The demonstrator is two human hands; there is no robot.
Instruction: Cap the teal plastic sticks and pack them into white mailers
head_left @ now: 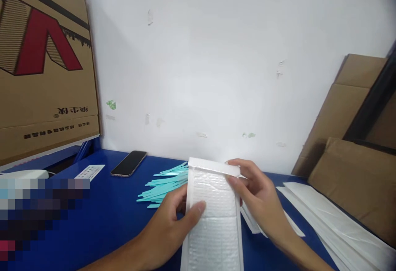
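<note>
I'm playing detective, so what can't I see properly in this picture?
In the head view:
White padded envelope: bottom cut off by the lower edge.
Left hand: most fingers behind the envelope.
Teal strips: right ends behind the envelope and left hand.
Card: print too small to read.

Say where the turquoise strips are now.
In the head view, the turquoise strips lie on the blue table left of centre, partly behind the white padded envelope and left hand, right of the phone.

A marked white wall (198, 64) stands behind a blue table (114, 209).
</note>
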